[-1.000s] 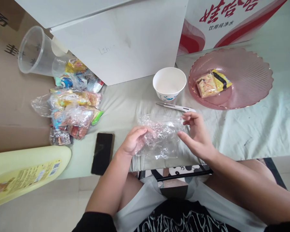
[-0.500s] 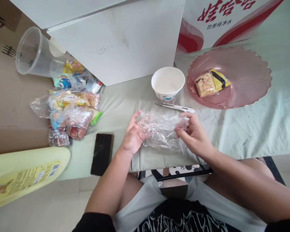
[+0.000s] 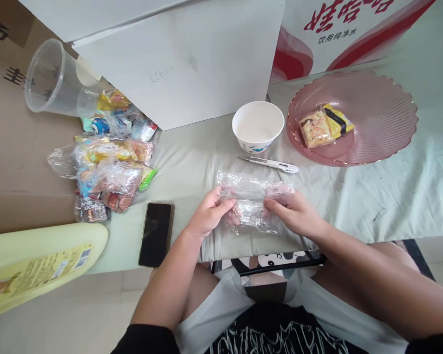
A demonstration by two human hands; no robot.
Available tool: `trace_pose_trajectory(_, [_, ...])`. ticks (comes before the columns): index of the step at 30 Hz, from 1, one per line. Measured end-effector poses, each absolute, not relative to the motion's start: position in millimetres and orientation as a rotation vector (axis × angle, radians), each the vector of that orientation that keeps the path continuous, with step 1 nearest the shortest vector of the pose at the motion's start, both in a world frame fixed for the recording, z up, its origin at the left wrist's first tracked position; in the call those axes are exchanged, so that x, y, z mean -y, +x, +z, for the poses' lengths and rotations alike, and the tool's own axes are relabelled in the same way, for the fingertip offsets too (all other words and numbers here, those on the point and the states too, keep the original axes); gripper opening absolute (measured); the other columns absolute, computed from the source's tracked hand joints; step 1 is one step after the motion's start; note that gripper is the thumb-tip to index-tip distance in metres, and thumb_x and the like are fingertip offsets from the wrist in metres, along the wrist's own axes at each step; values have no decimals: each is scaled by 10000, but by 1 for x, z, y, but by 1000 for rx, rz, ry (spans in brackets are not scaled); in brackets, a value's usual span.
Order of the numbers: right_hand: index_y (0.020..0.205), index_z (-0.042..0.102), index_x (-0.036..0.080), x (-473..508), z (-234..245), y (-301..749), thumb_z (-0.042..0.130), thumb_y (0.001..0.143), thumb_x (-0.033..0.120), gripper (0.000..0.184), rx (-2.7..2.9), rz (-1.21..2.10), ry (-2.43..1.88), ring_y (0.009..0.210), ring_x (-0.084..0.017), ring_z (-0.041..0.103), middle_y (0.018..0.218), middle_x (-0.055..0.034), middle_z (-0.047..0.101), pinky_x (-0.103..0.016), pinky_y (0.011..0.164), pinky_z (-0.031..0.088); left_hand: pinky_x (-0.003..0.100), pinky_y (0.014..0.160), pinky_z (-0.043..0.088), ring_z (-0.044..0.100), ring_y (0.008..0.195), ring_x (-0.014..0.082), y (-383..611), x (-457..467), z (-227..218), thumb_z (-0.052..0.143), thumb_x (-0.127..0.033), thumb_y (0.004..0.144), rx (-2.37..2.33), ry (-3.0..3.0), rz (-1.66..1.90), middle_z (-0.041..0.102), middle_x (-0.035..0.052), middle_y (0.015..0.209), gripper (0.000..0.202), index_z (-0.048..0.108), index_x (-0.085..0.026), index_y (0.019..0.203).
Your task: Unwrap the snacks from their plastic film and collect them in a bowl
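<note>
Head | left grip (image 3: 208,215), right grip (image 3: 298,212) hold plastic (image 3: 251,211) | cloth edge (image 3: 243,250) near

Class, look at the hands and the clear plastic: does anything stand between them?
Nothing visible does: the left hand and right hand both hold the clear plastic directly. The white knife lies beyond it, near the bowl.

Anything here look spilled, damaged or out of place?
Nothing looks spilled or damaged. The knife is slightly odd: it lies loose just beyond the plastic, near the bowl, and its blade appears to be out. The phone also sits by the near edge of the cloth.
</note>
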State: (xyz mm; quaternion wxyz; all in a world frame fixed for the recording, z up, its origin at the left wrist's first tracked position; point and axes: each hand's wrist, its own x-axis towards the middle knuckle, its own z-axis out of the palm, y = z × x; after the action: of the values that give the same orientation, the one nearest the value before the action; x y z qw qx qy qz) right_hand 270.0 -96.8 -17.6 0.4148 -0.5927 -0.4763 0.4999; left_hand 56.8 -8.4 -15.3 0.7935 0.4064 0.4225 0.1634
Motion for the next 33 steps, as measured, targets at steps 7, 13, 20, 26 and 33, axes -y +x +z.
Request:
trace_pose_trajectory(7, [885, 607, 248, 102, -12, 269, 650, 885, 443, 200, 1005, 1291, -1244, 532, -121, 483, 675, 30, 571, -270, 498, 402, 204, 387, 431, 586, 409, 117, 55, 6, -14, 868, -423, 671, -798, 749, 457, 642, -34, 539, 349, 633, -189, 782])
trace_pose_trajectory(13, [739, 663, 220, 103, -17, 273, 434, 926, 638, 512, 992, 1197, -1252, 600, -181, 530, 693, -45, 621, -342, 557, 415, 274, 504, 457, 591, 541, 153, 53, 1, -12, 737, -518, 697, -731, 864, 519, 677, 51, 633, 363, 707, -160, 643])
trace_pose_trajectory(20, [847, 570, 234, 99, -19, 271, 695, 842, 385, 196, 1085, 1183, -1492, 587, -127, 447, 687, 38, 508, -283, 556, 385, 264, 575, 408, 539, 604, 131, 56, 1, -18, 772, -445, 732, -874, 1264, 454, 640, 29, 665, 309, 659, -172, 640])
trace_pose_trajectory(26, [1098, 545, 246, 97, -28, 265, 694, 791, 297, 345, 1006, 1099, -1595, 667, -144, 517, 832, 25, 557, -300, 624, 428, 352, 870, 499, 624, 907, 206, 59, 4, -26, 721, -237, 757, -1301, 1719, 1033, 674, 45, 924, 143, 643, -216, 875])
trace_pose_trajectory(33, [782, 507, 232, 102, -19, 259, 643, 892, 263, 177, 1217, 1067, -1333, 791, -158, 576, 829, 2, 609, -322, 759, 449, 385, 1062, 475, 633, 1216, 262, 62, 24, -29, 692, -366, 889, -937, 1699, 749, 695, 104, 1309, 412, 647, -222, 1272])
